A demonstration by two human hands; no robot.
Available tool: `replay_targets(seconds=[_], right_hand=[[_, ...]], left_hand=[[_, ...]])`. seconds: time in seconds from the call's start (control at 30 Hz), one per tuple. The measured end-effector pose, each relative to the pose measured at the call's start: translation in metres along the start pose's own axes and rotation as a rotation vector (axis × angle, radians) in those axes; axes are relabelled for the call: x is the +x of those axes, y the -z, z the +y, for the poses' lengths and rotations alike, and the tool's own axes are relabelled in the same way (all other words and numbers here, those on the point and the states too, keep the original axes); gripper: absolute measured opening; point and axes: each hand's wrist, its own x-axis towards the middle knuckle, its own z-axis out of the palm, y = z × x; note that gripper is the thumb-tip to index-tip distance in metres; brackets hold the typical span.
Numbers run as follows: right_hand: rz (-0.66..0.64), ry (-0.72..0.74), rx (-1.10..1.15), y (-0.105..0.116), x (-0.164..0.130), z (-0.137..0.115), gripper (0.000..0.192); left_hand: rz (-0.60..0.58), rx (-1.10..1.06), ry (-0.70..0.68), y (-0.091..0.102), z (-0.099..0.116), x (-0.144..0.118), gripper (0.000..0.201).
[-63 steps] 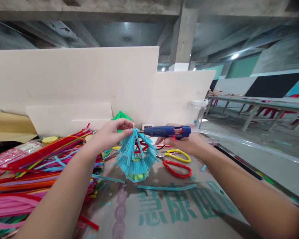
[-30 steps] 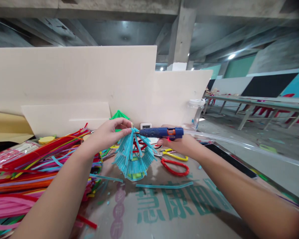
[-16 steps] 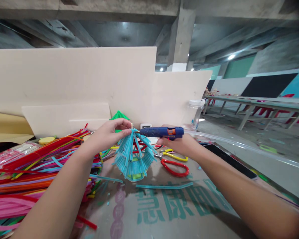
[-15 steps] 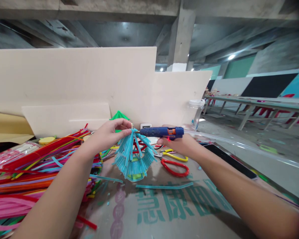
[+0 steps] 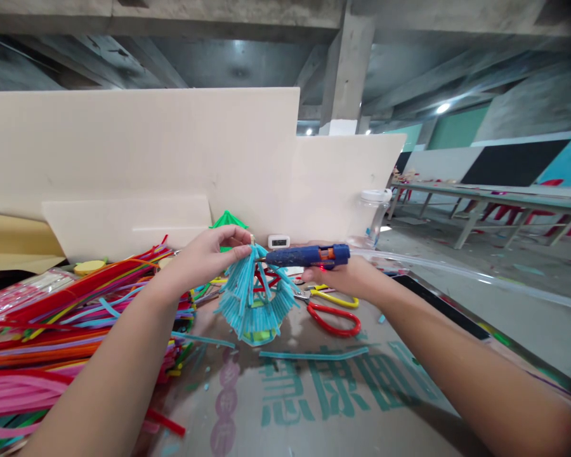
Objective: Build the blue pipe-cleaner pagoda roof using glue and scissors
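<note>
Your left hand [image 5: 204, 252] is pinching the very top of the blue cone [image 5: 254, 295], that little tent-shaped thing made of fuzzy blue craft sticks, fingers closed right on the tip. The cone stands upright on the table [image 5: 342, 406], point up, wide fringed bottom down, so its long axis runs pretty much vertical, maybe leaning a hair toward your left hand.

Your right hand [image 5: 345, 276] is wrapped around the handle of the blue glue gun [image 5: 307, 255]. The gun lies nearly level, long axis running left to right, nozzle pointing left and sitting right at the tip of the cone, just beside your left fingertips. Can't tell if the nozzle actually touches it.

Just under your right hand there's a pair of red scissors [image 5: 335, 319] and a yellow-handled tool [image 5: 335, 296], both flat on the table. One loose blue stick [image 5: 314, 353] lies in front of the cone, running left to right. Off to your left is a big heap of colored sticks [image 5: 52, 330]. Behind it all stand pale boards [image 5: 171, 152], with a clear jar [image 5: 372, 216] at the right end.
</note>
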Motion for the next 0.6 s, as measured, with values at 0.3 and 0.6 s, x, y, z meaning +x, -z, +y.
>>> replay_targets(seconds=[0.3, 0.6], right_hand=[[-0.052, -0.005, 0.051, 0.007, -0.004, 0.002, 0.034], [-0.07, -0.003, 0.058, 0.004, -0.002, -0.007, 0.042]], left_hand=[[-0.017, -0.027, 0.024, 0.0, 0.001, 0.0, 0.029], [-0.024, -0.017, 0.043, 0.0, 0.002, 0.0, 0.029]])
